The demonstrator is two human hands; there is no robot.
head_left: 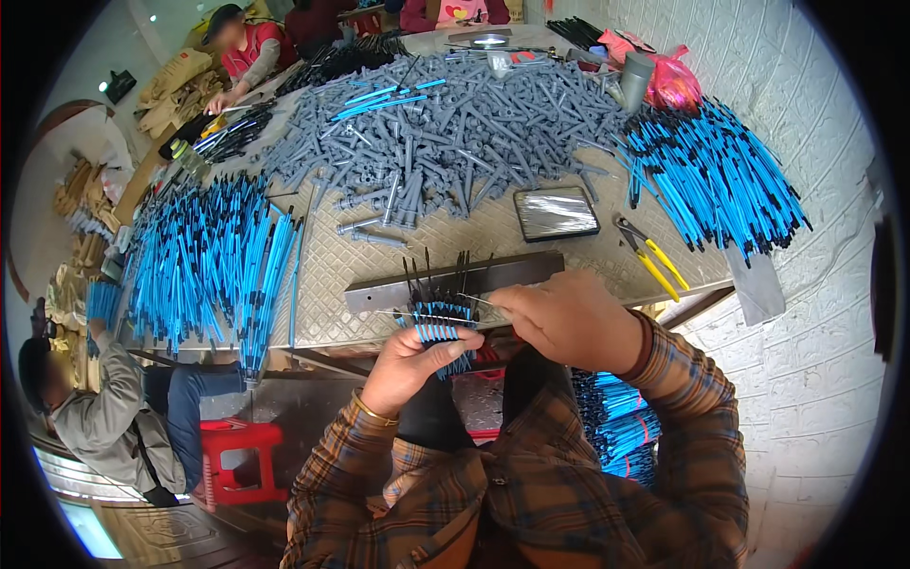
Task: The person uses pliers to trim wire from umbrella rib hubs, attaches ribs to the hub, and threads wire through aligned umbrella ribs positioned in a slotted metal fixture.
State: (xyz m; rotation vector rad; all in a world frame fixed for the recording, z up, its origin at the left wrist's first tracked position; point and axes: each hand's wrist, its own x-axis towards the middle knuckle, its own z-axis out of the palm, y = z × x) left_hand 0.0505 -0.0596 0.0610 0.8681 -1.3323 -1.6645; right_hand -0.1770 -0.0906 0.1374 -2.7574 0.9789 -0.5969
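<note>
My left hand (406, 368) is closed around a small row of thin blue rods with black ends (444, 311), the thumb lying across their lower part. A thin silvery wire (417, 316) runs crosswise over the rods. On the right side of the row, my right hand (572, 318) pinches a fine piece of wire (474, 300) between thumb and forefinger. Behind the rods a dark metal bar (517, 275) lies along the table's near edge, and the rods' black tips reach over it. Beyond it sits a black tray (561, 235) of straight silvery wires.
Yellow-handled pliers (649, 254) lie at the right. Grey plastic parts (427, 133) are heaped across the table's far half. Blue rods are piled at left (204, 266) and right (711, 175); bundles (621, 427) stand below. Co-workers sit at far left (251, 52) and near left (114, 408).
</note>
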